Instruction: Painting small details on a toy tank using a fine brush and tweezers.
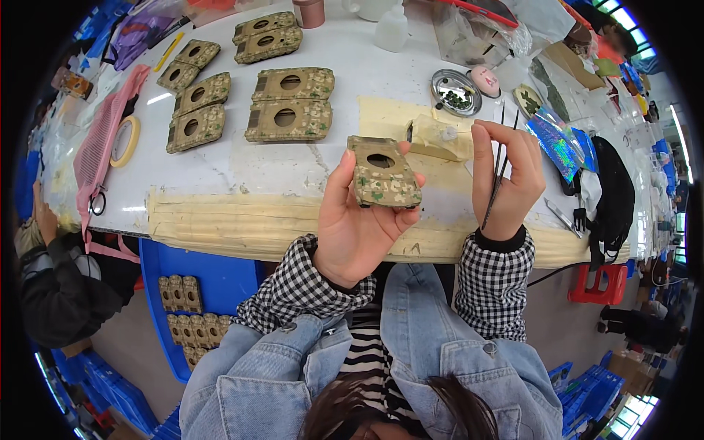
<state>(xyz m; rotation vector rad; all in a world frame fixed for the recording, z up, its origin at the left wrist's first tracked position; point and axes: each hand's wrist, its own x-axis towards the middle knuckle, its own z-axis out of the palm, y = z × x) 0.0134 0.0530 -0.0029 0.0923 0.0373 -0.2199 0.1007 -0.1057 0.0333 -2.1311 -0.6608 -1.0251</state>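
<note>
My left hand (358, 231) holds a camouflage toy tank hull (387, 180) with a round hole in its top, fingers wrapped round its sides. My right hand (515, 172) is raised beside it, closed on dark tweezers (496, 192) that stand upright across the palm. Its thumb and forefinger also pinch a thin needle-like stick (462, 132), which points left toward a white blob (448, 133). That blob sits on a block wrapped in cream masking tape (440, 149), just behind the held hull.
Several matching hulls (290, 117) stand in pairs at the back left, and more lie in a blue tray (158, 293) below the table. A round metal dish (455, 92) holds small green pieces. A tape roll (125, 141) and a person's dark sleeve (55, 293) are at left.
</note>
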